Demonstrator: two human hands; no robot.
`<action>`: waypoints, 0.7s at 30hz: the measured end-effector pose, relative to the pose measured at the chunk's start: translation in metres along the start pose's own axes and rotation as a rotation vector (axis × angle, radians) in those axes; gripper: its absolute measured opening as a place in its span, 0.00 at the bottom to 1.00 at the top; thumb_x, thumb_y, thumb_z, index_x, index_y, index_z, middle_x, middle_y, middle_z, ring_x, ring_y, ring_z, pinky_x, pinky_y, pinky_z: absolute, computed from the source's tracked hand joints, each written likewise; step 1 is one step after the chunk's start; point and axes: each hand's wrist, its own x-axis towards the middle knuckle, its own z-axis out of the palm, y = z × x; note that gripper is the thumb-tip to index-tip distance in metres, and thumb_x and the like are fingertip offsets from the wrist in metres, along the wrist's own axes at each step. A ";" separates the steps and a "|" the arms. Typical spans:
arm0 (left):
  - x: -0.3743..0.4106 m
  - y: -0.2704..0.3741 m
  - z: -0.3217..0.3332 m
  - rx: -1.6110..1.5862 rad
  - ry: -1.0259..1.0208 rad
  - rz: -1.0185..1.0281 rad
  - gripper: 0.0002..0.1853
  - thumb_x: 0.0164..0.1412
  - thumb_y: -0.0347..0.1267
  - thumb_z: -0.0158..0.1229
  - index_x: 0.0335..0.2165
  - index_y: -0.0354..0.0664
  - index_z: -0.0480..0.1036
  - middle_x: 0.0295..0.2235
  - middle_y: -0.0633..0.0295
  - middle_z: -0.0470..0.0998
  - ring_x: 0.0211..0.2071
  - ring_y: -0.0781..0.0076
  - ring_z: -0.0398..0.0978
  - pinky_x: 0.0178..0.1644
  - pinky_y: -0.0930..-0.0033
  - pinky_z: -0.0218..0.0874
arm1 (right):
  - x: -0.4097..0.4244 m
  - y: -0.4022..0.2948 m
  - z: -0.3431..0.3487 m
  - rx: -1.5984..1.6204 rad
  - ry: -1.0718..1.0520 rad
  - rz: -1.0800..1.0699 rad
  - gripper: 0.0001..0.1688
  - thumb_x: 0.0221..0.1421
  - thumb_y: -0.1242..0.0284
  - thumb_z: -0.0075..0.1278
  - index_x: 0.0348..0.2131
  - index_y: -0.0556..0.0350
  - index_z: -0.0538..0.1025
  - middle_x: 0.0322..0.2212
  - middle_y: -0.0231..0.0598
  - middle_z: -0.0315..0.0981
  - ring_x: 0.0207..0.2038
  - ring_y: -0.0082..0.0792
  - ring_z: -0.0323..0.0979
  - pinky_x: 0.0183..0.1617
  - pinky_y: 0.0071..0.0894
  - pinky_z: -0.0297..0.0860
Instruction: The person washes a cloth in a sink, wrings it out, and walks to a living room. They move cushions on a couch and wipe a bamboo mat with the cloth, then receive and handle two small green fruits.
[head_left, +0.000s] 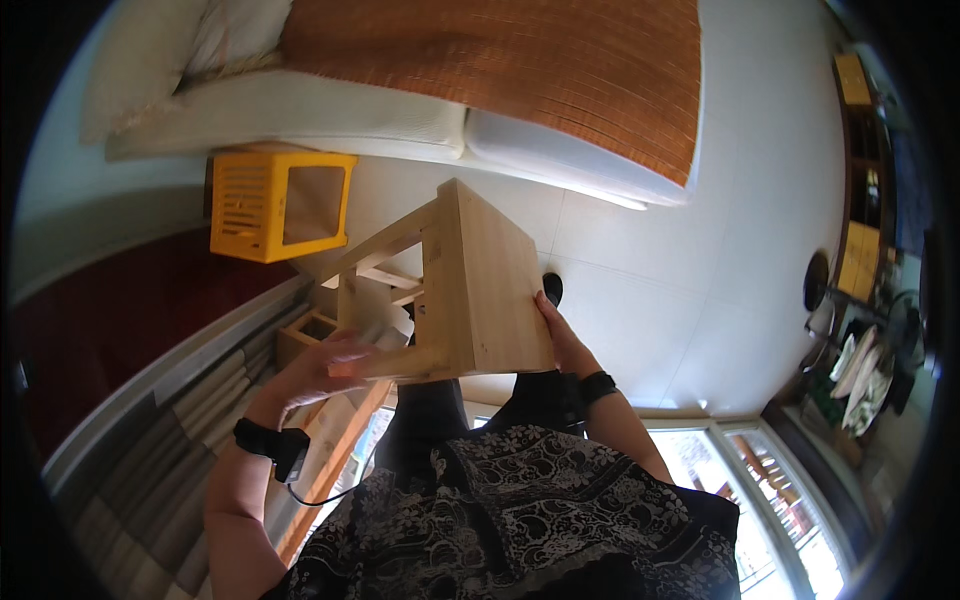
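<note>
A pale wooden stool (506, 281) is held on its side in front of me, its flat seat facing right and its legs and crossbars pointing left. My right hand (561, 335) grips the seat's right edge, the fingers partly hidden behind it. At the lower left, my left hand (330, 369) is around the end of one leg; it is somewhat blurred. Black bands with small devices are on both wrists, and a cable runs from the left one.
A yellow plastic stool (274, 244) stands by the cream sofa (360, 124), which has a brown woven cover (525, 60). A wooden box-like piece (296, 337) is at lower left, near grey striped fabric (217, 382). A glass door (720, 480) is behind me at right.
</note>
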 end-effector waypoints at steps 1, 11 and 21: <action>0.014 0.006 -0.001 0.037 -0.084 0.000 0.31 0.45 0.33 0.65 0.50 0.42 0.66 0.50 0.60 0.68 0.54 0.70 0.61 0.64 0.61 0.34 | 0.000 0.003 -0.018 -0.022 -0.010 -0.051 0.46 0.51 0.42 0.43 0.57 0.56 0.57 0.52 0.42 0.59 0.53 0.34 0.60 0.54 0.37 0.61; 0.211 -0.014 0.039 -0.810 0.097 -0.008 0.35 0.55 0.49 0.54 0.53 0.34 0.60 0.51 0.57 0.65 0.54 0.71 0.60 0.58 0.68 0.47 | 0.028 -0.013 -0.071 -0.060 0.113 -0.310 0.39 0.49 0.63 0.54 0.55 0.59 0.58 0.48 0.40 0.64 0.52 0.31 0.60 0.56 0.31 0.55; 0.346 -0.163 0.097 -0.774 0.162 -0.366 0.36 0.51 0.47 0.61 0.50 0.34 0.61 0.43 0.61 0.70 0.45 0.76 0.67 0.48 0.74 0.60 | 0.180 0.028 -0.160 -0.185 0.235 -0.218 0.42 0.43 0.68 0.58 0.56 0.56 0.57 0.47 0.38 0.64 0.51 0.31 0.61 0.57 0.30 0.54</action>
